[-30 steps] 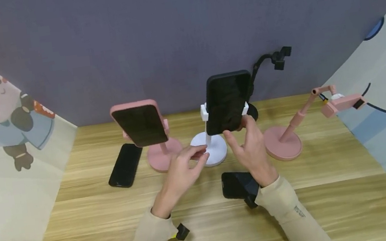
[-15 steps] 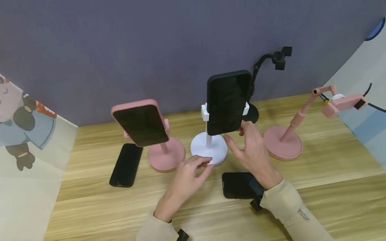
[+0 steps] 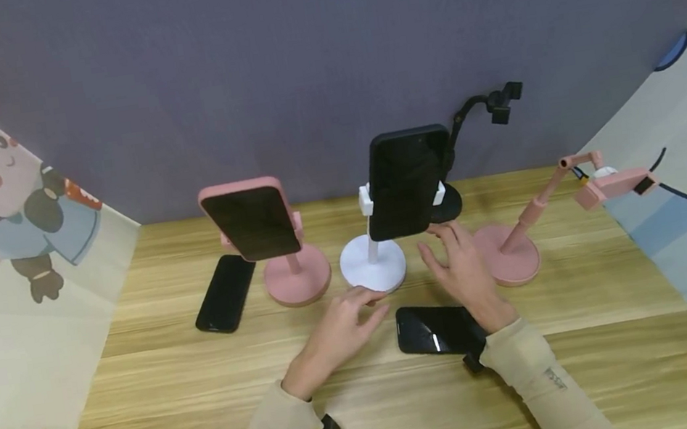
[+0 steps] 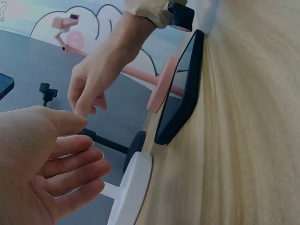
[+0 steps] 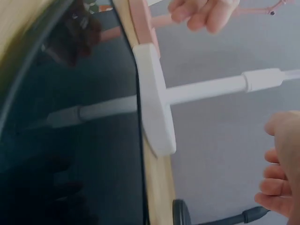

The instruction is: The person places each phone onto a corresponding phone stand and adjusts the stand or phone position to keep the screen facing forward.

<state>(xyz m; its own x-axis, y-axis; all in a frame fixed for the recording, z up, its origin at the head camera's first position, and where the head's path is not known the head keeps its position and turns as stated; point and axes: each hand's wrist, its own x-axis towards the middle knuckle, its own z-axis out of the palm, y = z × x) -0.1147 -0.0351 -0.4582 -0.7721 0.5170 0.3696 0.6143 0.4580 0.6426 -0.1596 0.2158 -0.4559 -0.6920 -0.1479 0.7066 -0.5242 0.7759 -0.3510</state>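
Note:
A black phone (image 3: pixel 409 183) stands upright in the clamp of a white phone stand (image 3: pixel 373 265) in the middle of the head view. My left hand (image 3: pixel 343 328) holds nothing; its loosely bent fingers are at the front of the stand's round base. To the right of that base, just below the phone's lower corner, is my right hand (image 3: pixel 467 278), fingers relaxed and nothing gripped. Another black phone (image 3: pixel 429 331) lies flat nearer me, partly under my right wrist. The left wrist view shows my left hand (image 4: pixel 42 164) with fingers parted from the thumb.
A pink phone (image 3: pixel 252 223) sits in a pink stand (image 3: pixel 296 276) to the left, beside a flat black phone (image 3: pixel 226 293). Behind on the right rises a black gooseneck stand (image 3: pixel 463 109). Farther right is a pink jointed stand (image 3: pixel 510 253). A grey wall (image 3: pixel 296 67) closes the back.
My right hand has drawn away from the phone's lower edge, down and to the right. My left hand has moved back toward me from the white base. The phone stays in its stand.

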